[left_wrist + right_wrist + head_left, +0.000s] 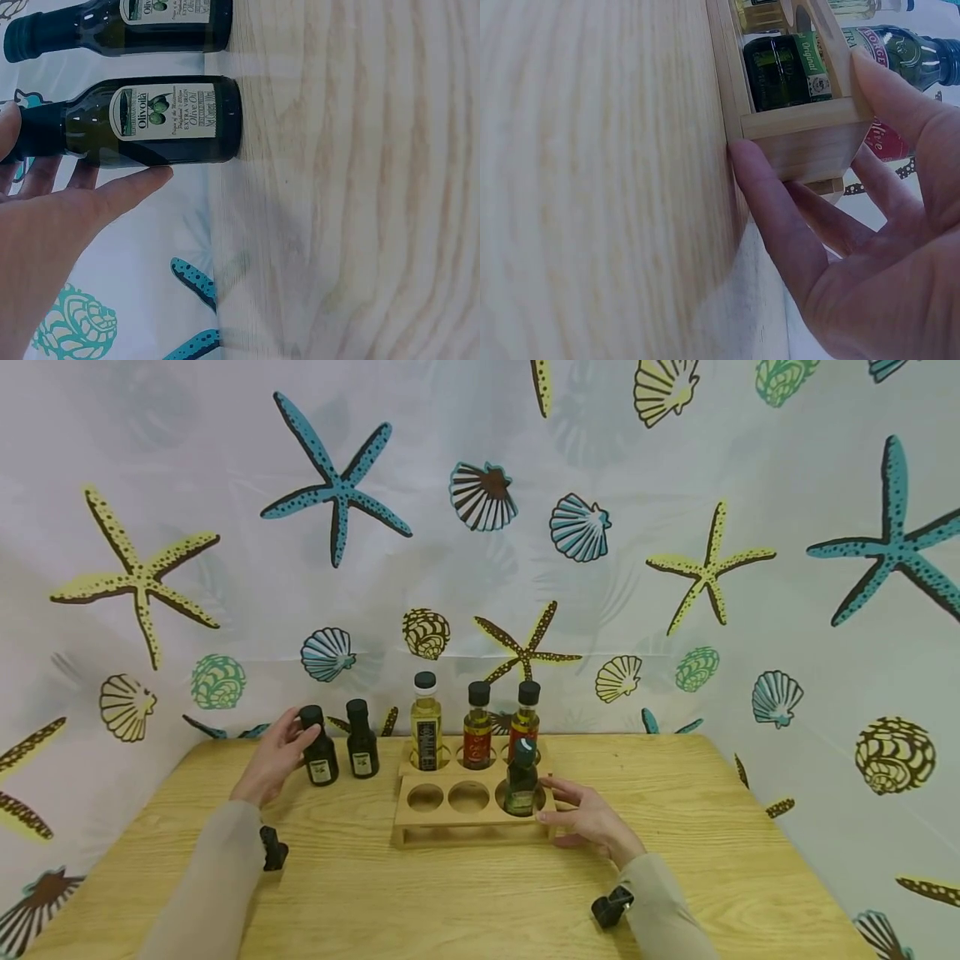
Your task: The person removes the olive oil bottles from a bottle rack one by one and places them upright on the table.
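On the left, my left hand (pixel 274 758) holds a dark olive oil bottle (pixel 154 120) by its neck and cap; its base appears to touch the table. Another dark bottle (pixel 362 745) of the same kind stands just right of it. My right hand (pixel 588 814) grips the right end of a two-tier wooden bottle rack (pixel 472 835), thumb on the upper edge and a finger low on the side. A green glass bottle (pixel 521 781) sits in the front tier's right hole. The front tier's left and middle holes hold nothing.
In the rack's back tier stand a tall bottle of yellow oil (pixel 426 727) and two red-labelled bottles, one in the middle (pixel 477 731) and one at right (pixel 528 720). The wooden table (pixel 420 902) ends at a patterned curtain (pixel 450 577).
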Demonstrator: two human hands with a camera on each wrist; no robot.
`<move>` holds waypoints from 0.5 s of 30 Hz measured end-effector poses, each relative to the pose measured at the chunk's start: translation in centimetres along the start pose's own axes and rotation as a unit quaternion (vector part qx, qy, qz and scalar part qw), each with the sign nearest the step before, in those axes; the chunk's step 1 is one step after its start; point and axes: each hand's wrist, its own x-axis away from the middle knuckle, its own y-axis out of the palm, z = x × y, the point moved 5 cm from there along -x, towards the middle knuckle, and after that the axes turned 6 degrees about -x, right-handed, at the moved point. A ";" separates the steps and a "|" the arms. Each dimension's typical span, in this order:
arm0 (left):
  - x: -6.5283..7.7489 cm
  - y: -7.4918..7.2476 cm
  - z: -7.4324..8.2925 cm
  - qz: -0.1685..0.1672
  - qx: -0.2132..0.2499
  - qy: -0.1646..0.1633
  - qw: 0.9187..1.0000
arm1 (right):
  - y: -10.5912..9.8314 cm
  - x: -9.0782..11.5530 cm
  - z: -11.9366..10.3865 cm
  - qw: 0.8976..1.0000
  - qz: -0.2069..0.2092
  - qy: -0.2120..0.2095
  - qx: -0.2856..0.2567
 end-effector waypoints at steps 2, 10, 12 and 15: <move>-0.2 -0.1 -0.2 -0.002 -0.001 0.000 1.000 | 0.0 0.1 0.0 1.000 0.000 0.001 -0.001; -0.5 -0.4 -0.2 -0.029 0.026 -0.014 0.999 | 0.2 0.2 -0.1 1.000 -0.003 0.002 -0.002; -0.2 -0.4 0.4 -0.032 0.035 -0.016 0.999 | 0.2 0.1 0.0 1.000 -0.003 0.002 -0.002; 0.4 -0.4 1.4 -0.038 0.046 -0.015 0.998 | 0.1 0.1 0.0 1.000 -0.003 0.001 0.000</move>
